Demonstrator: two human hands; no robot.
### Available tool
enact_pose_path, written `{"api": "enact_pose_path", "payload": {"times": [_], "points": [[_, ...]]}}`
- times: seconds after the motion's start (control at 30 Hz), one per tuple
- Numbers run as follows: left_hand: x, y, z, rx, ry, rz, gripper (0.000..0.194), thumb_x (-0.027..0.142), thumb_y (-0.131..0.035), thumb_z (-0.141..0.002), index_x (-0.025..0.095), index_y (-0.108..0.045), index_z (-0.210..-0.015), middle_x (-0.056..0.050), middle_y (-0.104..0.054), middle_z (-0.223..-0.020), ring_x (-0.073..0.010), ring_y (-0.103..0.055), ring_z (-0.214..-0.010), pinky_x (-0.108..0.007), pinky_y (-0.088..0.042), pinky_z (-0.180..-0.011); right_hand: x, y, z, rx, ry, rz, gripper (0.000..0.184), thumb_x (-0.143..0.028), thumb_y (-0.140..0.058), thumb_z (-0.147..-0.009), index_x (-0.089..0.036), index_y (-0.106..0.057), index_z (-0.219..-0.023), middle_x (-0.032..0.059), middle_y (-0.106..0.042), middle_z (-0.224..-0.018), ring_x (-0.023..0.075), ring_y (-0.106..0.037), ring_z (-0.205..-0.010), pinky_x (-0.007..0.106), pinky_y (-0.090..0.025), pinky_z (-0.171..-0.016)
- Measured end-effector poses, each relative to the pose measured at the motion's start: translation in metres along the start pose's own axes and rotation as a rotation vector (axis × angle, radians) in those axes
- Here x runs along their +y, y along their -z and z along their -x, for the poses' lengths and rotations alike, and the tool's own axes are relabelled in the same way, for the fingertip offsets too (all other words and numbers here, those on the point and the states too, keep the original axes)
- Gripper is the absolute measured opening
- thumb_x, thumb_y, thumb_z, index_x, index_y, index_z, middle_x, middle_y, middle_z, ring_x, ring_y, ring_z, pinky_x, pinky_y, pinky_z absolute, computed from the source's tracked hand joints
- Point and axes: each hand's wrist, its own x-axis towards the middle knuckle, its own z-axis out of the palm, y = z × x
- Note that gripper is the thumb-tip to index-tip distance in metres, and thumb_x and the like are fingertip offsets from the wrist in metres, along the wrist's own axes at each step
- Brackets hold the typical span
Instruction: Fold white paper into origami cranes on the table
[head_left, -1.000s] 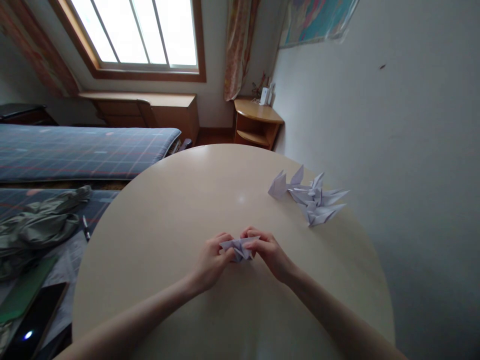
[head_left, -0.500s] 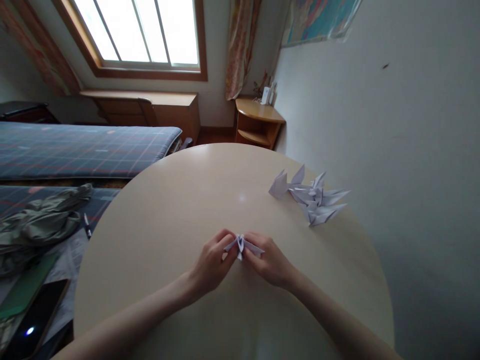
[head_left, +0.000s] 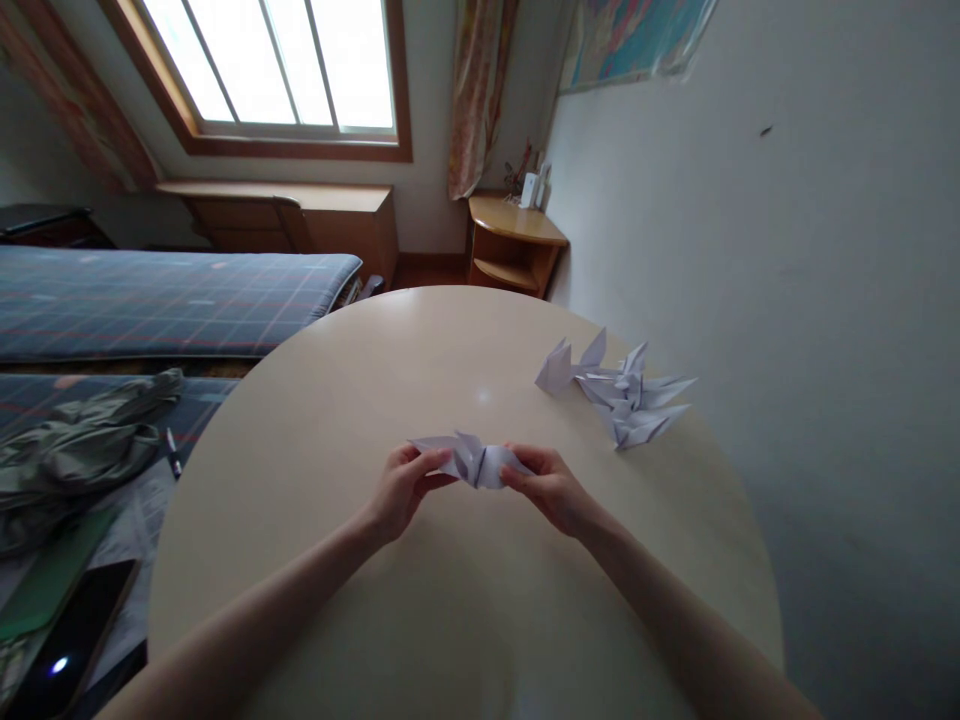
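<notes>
A white folded paper crane [head_left: 491,467] is stretched between my two hands above the round table [head_left: 337,400]. My left hand [head_left: 401,490] pinches its left wing between thumb and fingers. On the other side, my right hand [head_left: 551,488] grips the right wing with the thumb in front. The crane's wings are spread sideways and its middle looks puffed out; a pointed tip stands up left of centre. Several more white paper cranes [head_left: 634,395] lie in a cluster at the table's right side, apart from my hands.
To the left, a plaid mattress [head_left: 172,300] lies beyond the table. Grey-green cloth [head_left: 82,430], a pen [head_left: 173,452], papers, a green folder [head_left: 56,575] and a dark phone [head_left: 71,640] lie near the table's left edge. The wall [head_left: 840,330] runs close along the right.
My hands have moved apart, drawing the crane's wings outward. The crane has turned from narrow and folded to wide and opened, and sits slightly higher in view.
</notes>
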Motion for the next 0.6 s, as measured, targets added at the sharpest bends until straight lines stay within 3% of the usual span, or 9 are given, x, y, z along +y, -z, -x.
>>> {"api": "enact_pose_path", "payload": {"times": [0.23, 0.37, 0.5, 0.6], "points": [[0.004, 0.005, 0.000, -0.145, 0.050, 0.053, 0.023, 0.024, -0.076, -0.060, 0.008, -0.067, -0.074, -0.004, -0.066, -0.067, -0.0121, -0.060, -0.066, -0.021, -0.050, -0.065, -0.002, 0.018, -0.002, -0.116, -0.053, -0.009, 0.030, -0.041, -0.074, -0.066, -0.014, -0.067, -0.075, 0.0021, -0.064, -0.069, 0.0137, -0.056, -0.065, 0.026, -0.042, -0.062], [0.003, 0.007, 0.000, -0.211, 0.033, 0.027, 0.028, 0.018, -0.077, -0.056, 0.013, -0.049, -0.058, 0.001, -0.061, -0.064, -0.0081, -0.054, -0.057, -0.018, -0.047, -0.055, -0.008, 0.021, 0.000, -0.177, -0.146, -0.031, 0.032, -0.029, -0.078, -0.061, -0.014, -0.067, -0.087, 0.0027, -0.067, -0.072, 0.0142, -0.061, -0.063, 0.025, -0.045, -0.060], [0.006, 0.006, 0.000, -0.288, 0.071, -0.052, 0.033, 0.021, -0.076, -0.059, 0.016, -0.046, -0.072, 0.001, -0.062, -0.075, -0.0095, -0.056, -0.062, -0.018, -0.046, -0.054, -0.018, 0.019, 0.003, -0.267, -0.210, 0.050, 0.022, -0.025, -0.075, -0.062, -0.014, -0.065, -0.079, 0.0010, -0.067, -0.074, 0.0137, -0.060, -0.069, 0.024, -0.043, -0.065], [0.010, 0.005, 0.002, -0.307, 0.069, -0.163, 0.030, 0.028, -0.074, -0.067, 0.018, -0.049, -0.081, 0.003, -0.059, -0.076, -0.0095, -0.056, -0.063, -0.018, -0.045, -0.053, -0.021, 0.014, 0.005, -0.340, -0.247, 0.168, 0.023, -0.030, -0.072, -0.066, -0.012, -0.065, -0.078, -0.0019, -0.062, -0.069, 0.0112, -0.054, -0.064, 0.021, -0.037, -0.058]]}}
